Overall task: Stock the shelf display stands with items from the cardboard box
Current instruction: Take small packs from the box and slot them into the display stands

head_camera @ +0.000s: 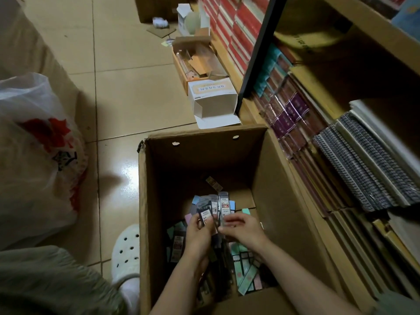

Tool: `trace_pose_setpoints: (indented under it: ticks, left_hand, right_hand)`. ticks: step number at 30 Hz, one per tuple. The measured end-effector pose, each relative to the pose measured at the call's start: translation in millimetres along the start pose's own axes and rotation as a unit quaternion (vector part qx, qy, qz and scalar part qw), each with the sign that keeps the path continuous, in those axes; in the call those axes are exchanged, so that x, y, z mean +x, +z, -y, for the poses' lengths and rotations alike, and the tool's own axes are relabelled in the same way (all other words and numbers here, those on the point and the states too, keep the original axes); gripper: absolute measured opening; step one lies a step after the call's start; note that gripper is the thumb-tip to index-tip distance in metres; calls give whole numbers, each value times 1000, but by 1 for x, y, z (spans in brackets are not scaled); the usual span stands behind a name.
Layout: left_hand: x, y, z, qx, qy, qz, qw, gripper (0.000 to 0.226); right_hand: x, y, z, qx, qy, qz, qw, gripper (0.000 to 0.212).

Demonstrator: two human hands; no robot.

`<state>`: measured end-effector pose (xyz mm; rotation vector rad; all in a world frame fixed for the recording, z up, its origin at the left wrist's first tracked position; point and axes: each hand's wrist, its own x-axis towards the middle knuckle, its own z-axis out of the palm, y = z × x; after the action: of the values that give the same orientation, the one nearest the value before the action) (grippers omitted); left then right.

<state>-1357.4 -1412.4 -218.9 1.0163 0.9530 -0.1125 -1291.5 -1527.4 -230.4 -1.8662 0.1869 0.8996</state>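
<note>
Gathering stage, early in the task by the look of it. Box (204,160): open, on the floor at 6 o'clock, beside the shelf (341,137) at 3 o'clock. Packs (244,267): slim carded items, many loose on the box bottom, so most stock is judged unshelved. Left hand (200,233): inside the box, fingers curled on a fanned bunch (214,206) of packs standing upright. Right hand (242,228): just beside it, fingers bent and touching the bunch's right edge; whether they clamp a pack cannot be told. Shelf: holds notebooks (363,176) and wrapped books; no display stand plainly seen. Left to do: carry the bunch out, place it, empty the rest. Carton (212,100): white, open, at 12 o'clock. Bag (38,142): at 9 o'clock.
</note>
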Motion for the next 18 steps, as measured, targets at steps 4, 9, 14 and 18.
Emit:
trace_pose_setpoints:
  ticks: [4, 9, 14, 18]
  left_hand:
    - [19, 1, 4, 24, 13, -25, 999, 13]
    - [25, 10, 16, 44, 16, -9, 999, 12]
    - [29, 6, 24, 38, 10, 3, 999, 13]
    - [29, 6, 19, 33, 2, -2, 999, 9]
  right_hand:
    - [12, -22, -8, -287, -31, -131, 948, 37]
    - [23, -25, -27, -487, -28, -133, 863, 54]
    - [32, -8, -34, -474, -37, -175, 862, 63]
    - [33, -10, -23, -335, -25, -167, 927, 61]
